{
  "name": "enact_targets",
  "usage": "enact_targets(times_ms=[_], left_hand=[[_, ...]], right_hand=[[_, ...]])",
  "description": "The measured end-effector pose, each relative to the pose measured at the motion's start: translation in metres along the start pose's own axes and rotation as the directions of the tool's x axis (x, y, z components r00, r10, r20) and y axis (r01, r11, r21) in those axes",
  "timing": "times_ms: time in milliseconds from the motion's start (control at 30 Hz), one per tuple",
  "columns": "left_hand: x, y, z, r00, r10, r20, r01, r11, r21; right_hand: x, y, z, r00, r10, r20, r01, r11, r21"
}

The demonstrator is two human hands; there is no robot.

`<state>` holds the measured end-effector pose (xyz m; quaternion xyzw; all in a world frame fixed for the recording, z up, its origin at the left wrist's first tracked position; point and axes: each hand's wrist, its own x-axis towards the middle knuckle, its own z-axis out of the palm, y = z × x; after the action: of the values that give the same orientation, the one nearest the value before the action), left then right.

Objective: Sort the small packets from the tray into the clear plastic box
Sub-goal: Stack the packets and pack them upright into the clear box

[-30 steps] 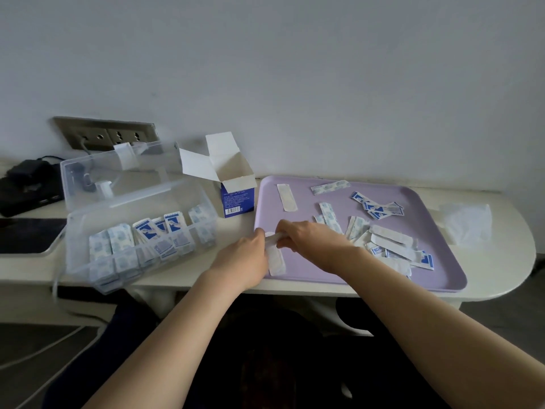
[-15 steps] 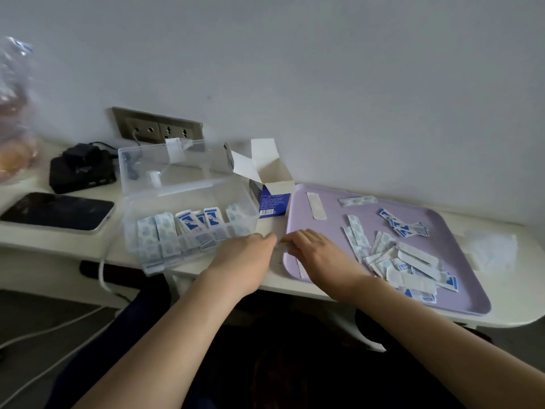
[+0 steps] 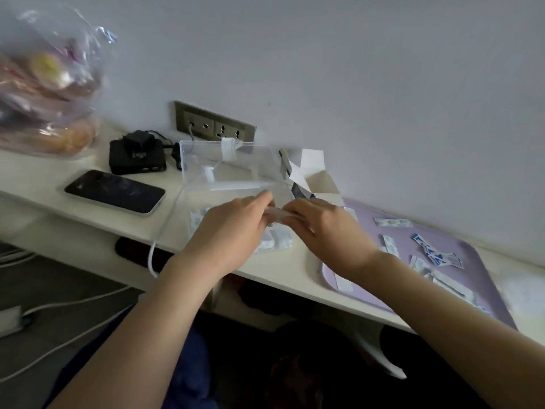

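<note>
Both hands hover over the clear plastic box [image 3: 206,160], whose lid stands open at the back. My left hand [image 3: 233,231] and my right hand [image 3: 327,231] pinch the two ends of a long white packet [image 3: 278,215] held level between them. Under the hands, several white and blue packets [image 3: 280,240] stand upright in the box. At the right lies the lilac tray [image 3: 477,293] with several loose packets [image 3: 436,255] scattered on it.
An open white and blue carton [image 3: 312,178] stands behind the hands. A phone [image 3: 115,191], a black charger box [image 3: 137,157] and a wall socket [image 3: 215,125] are at the left, with a bag of bread [image 3: 50,93] beyond. White cables [image 3: 153,249] hang off the shelf's front edge.
Both hands moved left from the tray's near left corner to above the box, carrying the long white packet. The camera swung left, bringing the phone, charger and bag into view.
</note>
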<state>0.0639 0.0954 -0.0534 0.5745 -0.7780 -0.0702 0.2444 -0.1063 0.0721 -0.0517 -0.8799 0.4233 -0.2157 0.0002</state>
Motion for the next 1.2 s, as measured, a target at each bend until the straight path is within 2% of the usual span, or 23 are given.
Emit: enact_targets(times_ms=[133, 200, 267, 400, 533, 600, 800, 1033, 1200], left_hand=[[-0.006, -0.024, -0.008, 0.994, -0.096, -0.060, 0.091, 0.992, -0.083], [-0.006, -0.036, -0.008, 0.983, -0.140, -0.116, 0.127, 0.986, -0.108], [-0.007, -0.050, -0.008, 0.970, -0.177, -0.166, 0.164, 0.982, -0.090], [-0.010, -0.069, -0.008, 0.946, -0.316, -0.069, 0.321, 0.945, 0.069], [-0.015, -0.076, -0.008, 0.923, -0.382, 0.038, 0.372, 0.914, 0.161], [-0.017, -0.078, -0.009, 0.911, -0.406, 0.068, 0.391, 0.905, 0.166], [-0.022, -0.082, -0.008, 0.895, -0.430, 0.117, 0.414, 0.899, 0.140], [-0.021, -0.082, -0.008, 0.893, -0.424, 0.154, 0.408, 0.904, 0.125], [-0.022, -0.082, -0.008, 0.890, -0.425, 0.166, 0.410, 0.904, 0.121]], right_hand=[[0.025, -0.022, 0.006, 1.000, -0.030, 0.008, 0.031, 0.998, -0.048], [0.037, -0.030, 0.012, 0.998, 0.041, 0.046, -0.040, 0.999, -0.022], [0.049, -0.034, 0.015, 0.979, 0.179, 0.099, -0.183, 0.982, 0.036], [0.072, -0.029, 0.031, 0.893, 0.380, 0.242, -0.414, 0.904, 0.107], [0.089, -0.021, 0.053, 0.750, 0.490, 0.445, -0.608, 0.775, 0.171], [0.094, -0.019, 0.061, 0.701, 0.523, 0.484, -0.662, 0.730, 0.169], [0.104, -0.016, 0.086, 0.587, 0.564, 0.580, -0.707, 0.706, 0.029], [0.103, -0.021, 0.093, 0.593, 0.578, 0.561, -0.586, 0.787, -0.191], [0.104, -0.019, 0.094, 0.590, 0.569, 0.573, -0.583, 0.791, -0.185]])
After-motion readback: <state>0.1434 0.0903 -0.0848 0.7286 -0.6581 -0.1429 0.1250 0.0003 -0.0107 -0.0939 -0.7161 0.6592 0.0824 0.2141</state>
